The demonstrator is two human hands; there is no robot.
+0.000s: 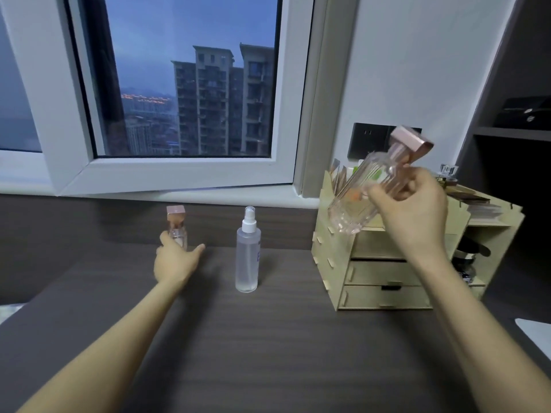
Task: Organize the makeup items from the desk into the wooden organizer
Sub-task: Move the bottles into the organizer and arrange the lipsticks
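My right hand [413,201] grips a large ribbed clear bottle with a rose-gold cap [357,192], tilted in the air above the front left corner of the wooden organizer [384,275]. My left hand [176,257] is at a small clear bottle with a rose-gold cap [176,225] standing at the back of the desk, thumb on its left, fingers spread toward its right. A tall frosted spray bottle [247,254] stands upright on the desk between the two hands.
The organizer has stacked drawers in front, an open top with cards and small items, and a side shelf holding dark items [471,251]. The dark wood desk [253,353] runs to a window sill. A wall socket [366,144] sits behind. A white object [536,332] lies at right.
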